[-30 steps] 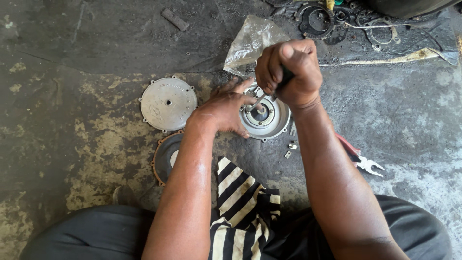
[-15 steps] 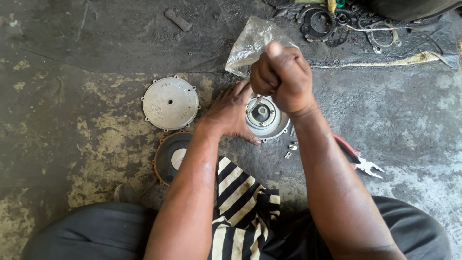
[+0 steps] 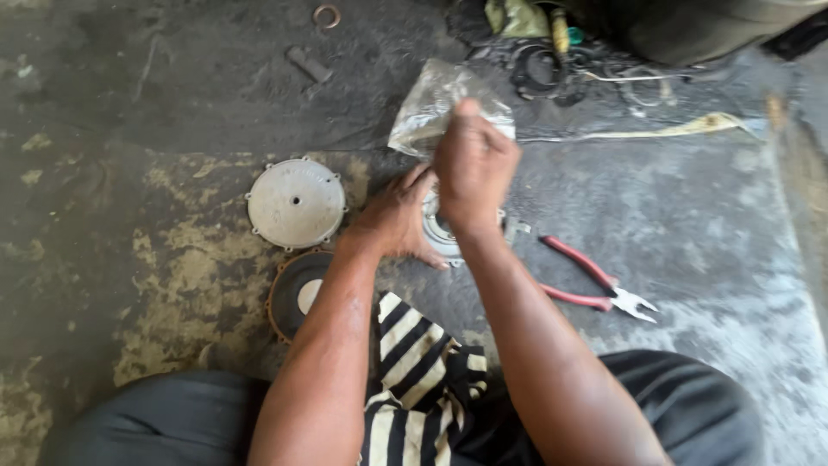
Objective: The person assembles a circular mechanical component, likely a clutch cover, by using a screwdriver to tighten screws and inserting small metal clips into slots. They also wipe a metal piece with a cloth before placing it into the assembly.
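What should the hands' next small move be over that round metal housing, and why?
Probably keep the left hand pressing the round metal housing steady while the fisted right hand works down into its centre: the fist sits directly above it, and the housing lies loose on the floor.

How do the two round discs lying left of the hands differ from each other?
The pale metal cover is light grey with small lugs round its rim and lies in full view; the dark diaphragm is black with a rusty rim and pale centre, partly hidden by the left forearm. Both lie flat on the floor.
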